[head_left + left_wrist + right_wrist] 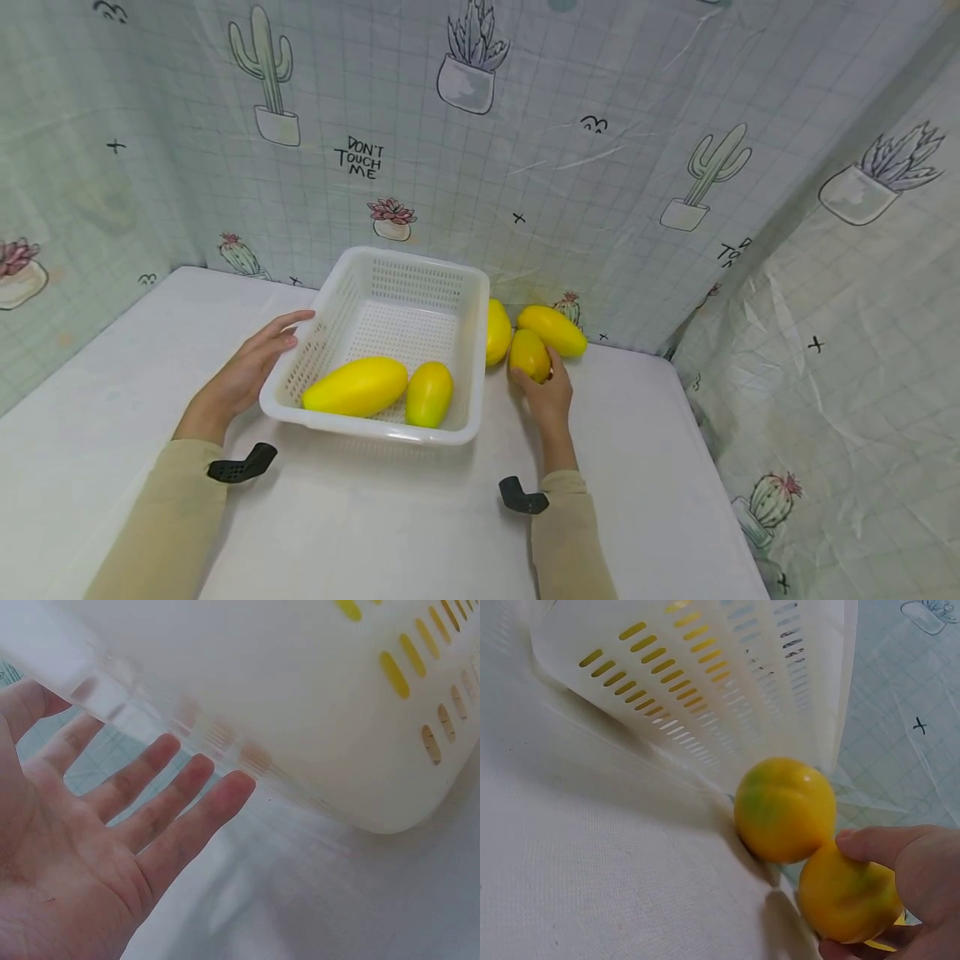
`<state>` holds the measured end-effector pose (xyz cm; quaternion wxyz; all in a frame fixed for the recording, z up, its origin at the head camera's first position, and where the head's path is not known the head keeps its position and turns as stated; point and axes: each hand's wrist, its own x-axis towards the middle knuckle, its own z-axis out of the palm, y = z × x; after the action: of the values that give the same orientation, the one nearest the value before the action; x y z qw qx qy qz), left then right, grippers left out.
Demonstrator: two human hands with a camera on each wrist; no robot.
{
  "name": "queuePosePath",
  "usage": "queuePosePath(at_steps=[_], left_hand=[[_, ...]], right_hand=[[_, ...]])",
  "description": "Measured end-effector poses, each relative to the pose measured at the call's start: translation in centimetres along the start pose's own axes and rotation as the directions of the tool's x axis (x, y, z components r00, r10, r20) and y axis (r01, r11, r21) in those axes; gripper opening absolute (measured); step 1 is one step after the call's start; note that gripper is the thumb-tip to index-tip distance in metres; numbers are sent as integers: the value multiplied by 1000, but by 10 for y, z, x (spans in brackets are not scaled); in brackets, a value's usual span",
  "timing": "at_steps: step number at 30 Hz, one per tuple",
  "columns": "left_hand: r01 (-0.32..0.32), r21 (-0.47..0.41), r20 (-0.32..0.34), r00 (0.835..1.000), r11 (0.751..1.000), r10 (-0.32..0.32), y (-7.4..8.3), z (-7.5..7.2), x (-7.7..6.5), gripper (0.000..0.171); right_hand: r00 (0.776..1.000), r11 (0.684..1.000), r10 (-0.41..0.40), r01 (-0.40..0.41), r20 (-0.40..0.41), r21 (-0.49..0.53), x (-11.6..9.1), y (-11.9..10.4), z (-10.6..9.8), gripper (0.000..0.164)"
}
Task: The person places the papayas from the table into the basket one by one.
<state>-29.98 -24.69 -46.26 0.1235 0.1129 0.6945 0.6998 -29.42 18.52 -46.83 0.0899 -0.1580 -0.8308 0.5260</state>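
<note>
A white perforated plastic basket (480,367) holds two yellow mangoes, a long one (356,387) and a shorter greenish one (429,396), at its near end. My left hand (243,367) is at the basket's left side, its fingers extended against the wall and rim; the left wrist view shows the palm and spread fingers. To the right of the basket, my right hand (551,396) grips a yellow mango (528,354) between thumb and fingers. Beside it lie another mango (497,333), partly hidden by the basket, and a long one (551,327) behind.
A white-covered table (375,525) lies under everything. Cactus-printed cloth (525,167) hangs along the back and both sides, close behind the basket and the mangoes. A black wrist mount (242,464) is on the left sleeve and another (522,496) on the right.
</note>
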Motion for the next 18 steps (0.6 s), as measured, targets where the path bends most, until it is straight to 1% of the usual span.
queuePosePath(at_steps=[5,9,14,18], left_hand=[[-4,-4,5,1000,1000,4,0,1,0,46],[1,3,-2,1000,1000,-1,0,3,1,46],[-3,6,-6,1000,1000,3,1,2,-1,46],[-3,7,-5,1000,1000,3,1,2,-2,46]], right_hand=[[1000,1000,-9,9,0,7,-1,0,-3,76],[1000,1000,-19,19,-3,16,-2,-3,-5,75],[1000,1000,0,0,6,19,-3,-8,-5,76],[1000,1000,-10,10,3,26,-5,-13,-5,75]])
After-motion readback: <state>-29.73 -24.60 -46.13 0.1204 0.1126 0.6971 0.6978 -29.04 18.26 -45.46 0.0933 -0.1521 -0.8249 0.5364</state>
